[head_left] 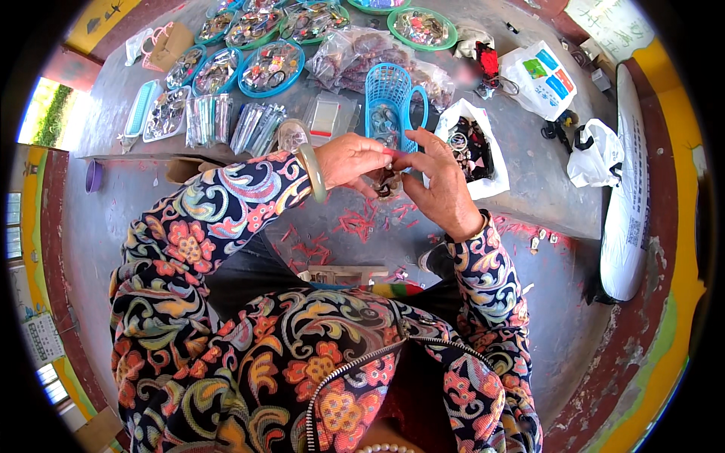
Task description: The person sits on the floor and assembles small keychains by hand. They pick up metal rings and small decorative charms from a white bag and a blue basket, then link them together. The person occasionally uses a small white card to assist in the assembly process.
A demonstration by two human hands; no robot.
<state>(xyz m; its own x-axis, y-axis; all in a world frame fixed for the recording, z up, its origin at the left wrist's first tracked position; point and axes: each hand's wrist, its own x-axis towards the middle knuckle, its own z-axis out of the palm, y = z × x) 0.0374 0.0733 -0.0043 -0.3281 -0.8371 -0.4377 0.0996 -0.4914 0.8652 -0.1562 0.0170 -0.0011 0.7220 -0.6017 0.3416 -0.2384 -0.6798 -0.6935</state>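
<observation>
My left hand (pixel 351 160) and my right hand (pixel 442 181) meet in front of the blue plastic basket (pixel 387 90). A small red strip (pixel 390 152) shows at the pinched fingertips of my left hand, touching the right forefinger. Just beneath the fingertips hangs a small brown-and-clear item (pixel 387 185), partly hidden; its kind is unclear. My right thumb and forefinger are bent around it, the other fingers raised. Clear packets lie in the basket. To its right, an open white bag (pixel 492 177) holds dark hair ties and bows.
Several round trays (pixel 272 69) of small trinkets stand at the back left, beside clear bags (pixel 351 57). Bundled packets (pixel 209 121) lie along the ledge's edge. Red scraps (pixel 359 223) litter the floor below my hands. A white bag (pixel 540 79) stands at right.
</observation>
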